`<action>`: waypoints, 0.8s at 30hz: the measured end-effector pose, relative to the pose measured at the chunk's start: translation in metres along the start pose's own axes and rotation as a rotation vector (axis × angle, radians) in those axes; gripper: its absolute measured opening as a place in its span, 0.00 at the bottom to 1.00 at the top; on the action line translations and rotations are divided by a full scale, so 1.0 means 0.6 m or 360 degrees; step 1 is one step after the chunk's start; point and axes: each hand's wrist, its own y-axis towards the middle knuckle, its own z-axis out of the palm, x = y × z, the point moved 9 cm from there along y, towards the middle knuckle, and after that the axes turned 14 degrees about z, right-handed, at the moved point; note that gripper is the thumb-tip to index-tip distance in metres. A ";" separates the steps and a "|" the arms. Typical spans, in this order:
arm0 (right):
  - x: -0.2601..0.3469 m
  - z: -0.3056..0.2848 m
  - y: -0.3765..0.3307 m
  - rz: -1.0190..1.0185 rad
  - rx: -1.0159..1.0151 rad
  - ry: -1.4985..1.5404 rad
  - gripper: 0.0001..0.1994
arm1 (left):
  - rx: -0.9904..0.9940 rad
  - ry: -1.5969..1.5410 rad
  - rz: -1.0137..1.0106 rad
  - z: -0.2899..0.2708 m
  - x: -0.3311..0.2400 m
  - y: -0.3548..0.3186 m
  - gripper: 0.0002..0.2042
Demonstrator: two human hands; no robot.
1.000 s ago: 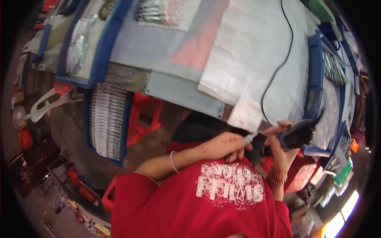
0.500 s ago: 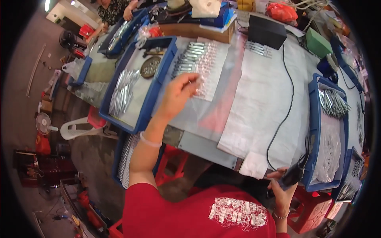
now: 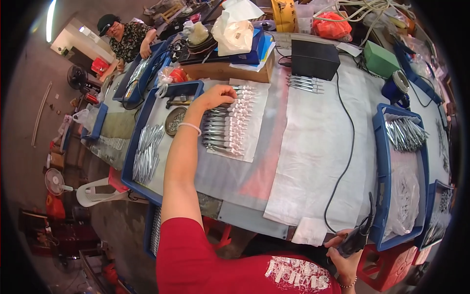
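Observation:
My left hand (image 3: pixel 218 97) reaches to the far end of a row of slim silver metal pieces with whitish ends (image 3: pixel 226 128). They lie side by side on a white sheet (image 3: pixel 255 131). Its thumb and fingers are pinched together at the row; what is between them is hidden. Low at the right, by the table's front edge, my right hand (image 3: pixel 344 255) wraps round a black corded hand tool (image 3: pixel 354 241). The tool's working tip cannot be made out. A black cable (image 3: pixel 353 142) runs from the tool across the table to a black box (image 3: pixel 315 59).
Left of the row, a blue tray (image 3: pixel 128 169) holds loose metal pieces (image 3: pixel 148 154) and a round dish of small parts (image 3: pixel 174 120). Several silver pieces (image 3: pixel 306 84) lie before the black box. Another blue tray (image 3: pixel 382 196) stands right. A co-worker (image 3: pixel 131 41) sits far left.
My left hand has moved farther away, from above the near part of the row to its far end. The right hand keeps its hold on the black tool. The whole view has shifted.

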 end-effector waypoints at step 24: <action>0.012 -0.011 -0.008 0.0065 0.0085 0.0141 0.21 | 0.0061 0.0696 0.0867 0.229 -0.245 0.145 0.07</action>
